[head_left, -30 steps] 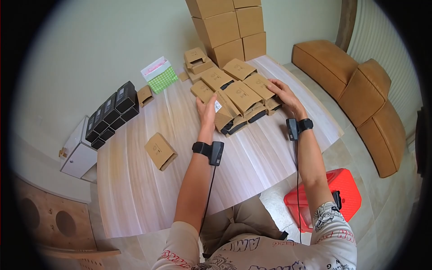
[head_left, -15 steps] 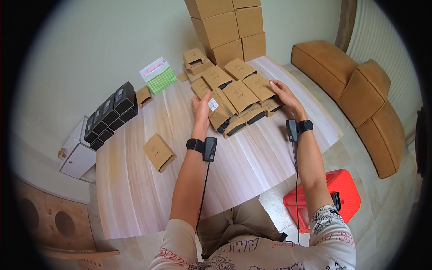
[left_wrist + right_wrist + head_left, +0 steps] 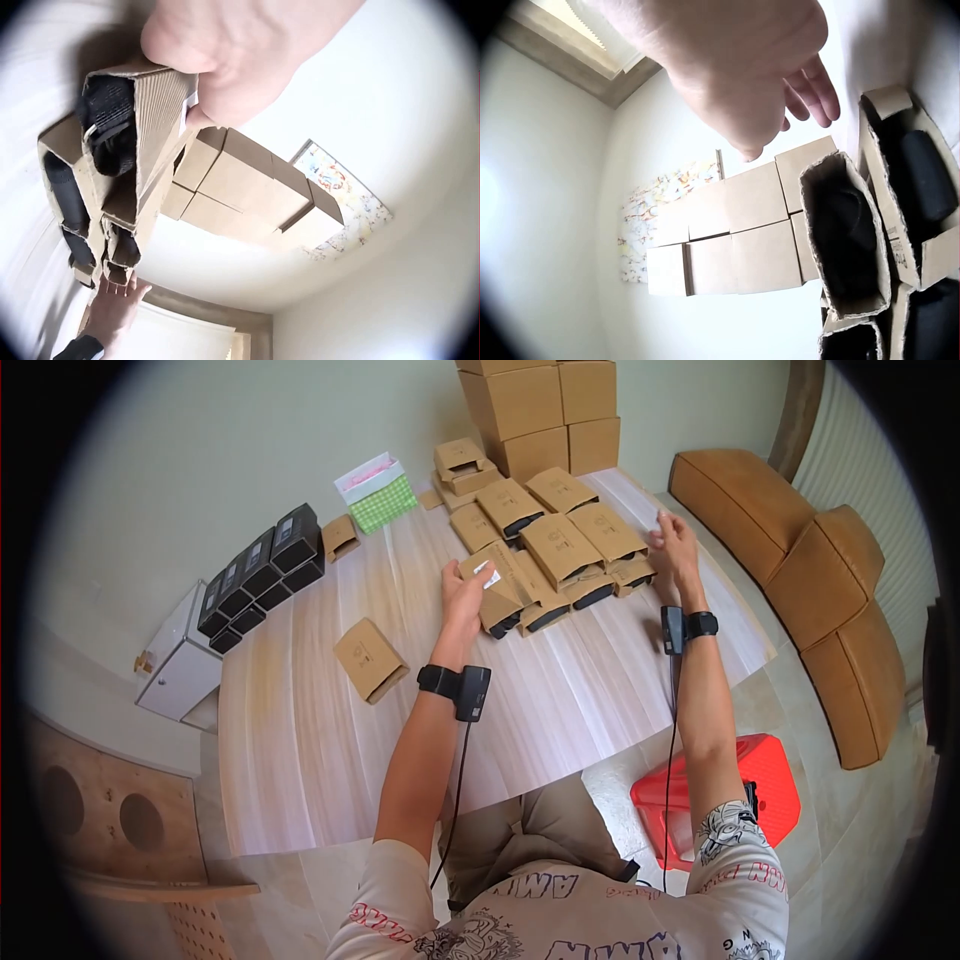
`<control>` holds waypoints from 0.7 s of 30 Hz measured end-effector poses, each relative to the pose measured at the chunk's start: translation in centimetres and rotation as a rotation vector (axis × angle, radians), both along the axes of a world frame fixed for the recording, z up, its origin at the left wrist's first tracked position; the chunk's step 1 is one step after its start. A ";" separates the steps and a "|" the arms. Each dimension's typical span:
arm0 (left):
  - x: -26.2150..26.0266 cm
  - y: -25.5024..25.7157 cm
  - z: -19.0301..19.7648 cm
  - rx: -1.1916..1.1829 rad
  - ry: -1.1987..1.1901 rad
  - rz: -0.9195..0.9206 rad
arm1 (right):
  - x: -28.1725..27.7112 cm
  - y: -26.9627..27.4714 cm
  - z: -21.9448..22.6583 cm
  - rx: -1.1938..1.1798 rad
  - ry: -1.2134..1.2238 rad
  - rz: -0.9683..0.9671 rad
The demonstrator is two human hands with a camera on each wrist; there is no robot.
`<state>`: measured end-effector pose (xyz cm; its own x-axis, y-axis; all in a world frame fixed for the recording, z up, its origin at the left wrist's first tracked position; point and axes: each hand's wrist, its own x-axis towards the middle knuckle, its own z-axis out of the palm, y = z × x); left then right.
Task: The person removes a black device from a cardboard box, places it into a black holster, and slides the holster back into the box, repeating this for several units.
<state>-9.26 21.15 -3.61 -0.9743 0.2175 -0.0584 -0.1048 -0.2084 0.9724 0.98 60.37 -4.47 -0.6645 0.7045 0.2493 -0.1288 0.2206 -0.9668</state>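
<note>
At the left end of a pile of open-ended cardboard boxes (image 3: 560,545), my left hand (image 3: 463,597) grips a box with a white label (image 3: 500,605). Its thumb lies over the label and the fingers are along the outer side. Black contents (image 3: 112,127) show in that box's open end in the left wrist view. My right hand (image 3: 678,550) is raised just right of the pile, fingers loosely bent, holding nothing. The nearest boxes to it, one on top (image 3: 881,262) and another beside it, also hold dark items in the right wrist view.
Left on the table (image 3: 300,760) lie a single cardboard box (image 3: 370,660), stacked black boxes (image 3: 262,565) and a green checked bag (image 3: 383,505). Large cartons (image 3: 535,450) stand behind the pile. A red stool (image 3: 765,780) is near the table's front right edge.
My right hand has let go of the pile's right side and moved off to the right. My left thumb has come over the labelled box, which has shifted slightly left from its neighbour.
</note>
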 end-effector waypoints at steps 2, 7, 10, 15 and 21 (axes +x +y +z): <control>0.2 -1.3 0.3 0.057 -0.020 0.016 | 0.0 -0.7 0.9 0.076 0.103 -0.082; 2.6 -6.7 2.5 0.096 -0.041 -0.175 | 2.0 -8.8 6.6 0.304 0.251 0.033; 4.2 -9.7 3.4 0.021 -0.029 -0.197 | 5.2 -18.6 8.4 0.440 -0.026 0.470; 7.5 -12.8 4.8 0.115 0.008 -0.220 | 9.7 -29.8 5.8 0.483 -0.197 0.760; 8.1 -17.1 5.9 -0.035 0.082 -0.312 | 10.5 -27.8 6.9 -0.194 -0.218 0.869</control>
